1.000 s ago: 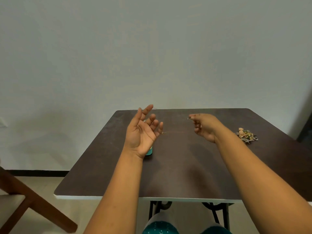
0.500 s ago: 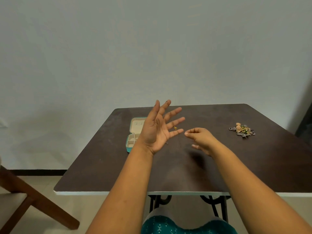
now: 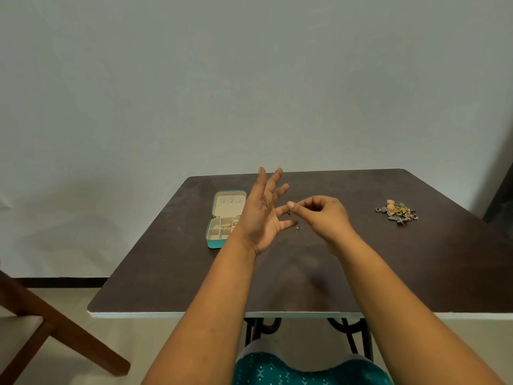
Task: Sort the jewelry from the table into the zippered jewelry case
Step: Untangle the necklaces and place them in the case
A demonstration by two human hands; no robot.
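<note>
Left hand [image 3: 262, 218]: raised above the worktop [image 3: 305, 273], fingers [image 3: 280, 190] spread, palm turned toward the right hand.
Right hand [image 3: 322, 215]: fingertips pinched on a small jewelry piece [image 3: 288, 213], touching the left hand's lower fingers.
Second small piece [image 3: 296, 230]: just below those fingers, at 5 o'clock.
Jewelry case [image 3: 222, 220]: open at 9 o'clock of the left hand, partly hidden behind it.
Jewelry pile [image 3: 397, 212]: well apart at 3 o'clock.
</note>
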